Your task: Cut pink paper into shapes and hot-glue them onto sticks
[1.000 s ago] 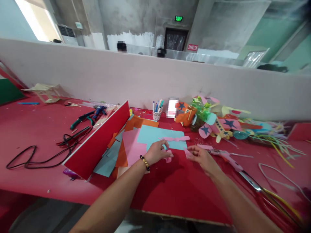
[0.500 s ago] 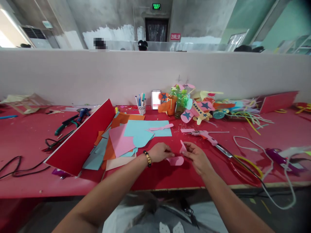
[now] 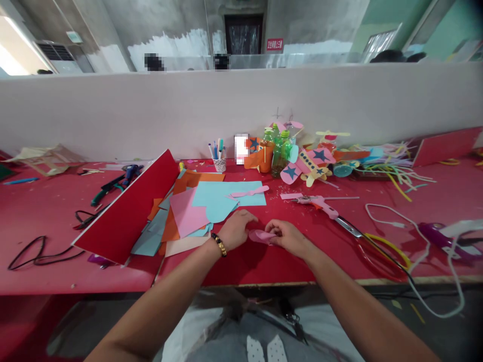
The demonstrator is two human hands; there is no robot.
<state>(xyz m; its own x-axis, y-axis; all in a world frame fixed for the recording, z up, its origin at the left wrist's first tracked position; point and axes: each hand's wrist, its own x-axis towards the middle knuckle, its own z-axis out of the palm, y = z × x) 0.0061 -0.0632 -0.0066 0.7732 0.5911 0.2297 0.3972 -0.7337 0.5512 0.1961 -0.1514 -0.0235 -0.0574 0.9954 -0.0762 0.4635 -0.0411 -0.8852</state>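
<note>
Low over the front of the red table, my right hand pinches a pink paper piece, which is curved and extends leftward from the fingertips. Whether this is one piece or two overlapped, I cannot tell. My left hand, with a beaded bracelet on its wrist, is beside the paper's left end. Its fingers are bent but apart, with no paper visibly gripped. Just beyond it lie light blue sheets, with a thin pink paper strip on top.
Left are a pink sheet and a tilted red board. To the right lie a pink glue gun, large scissors and a purple glue gun with a white cord. Bottles, paper planes and a pen cup stand behind.
Both hands held pink paper apart from each other. The right hand has moved left to the pink paper; the left hand has shifted left and loosened. The view has tilted slightly down.
</note>
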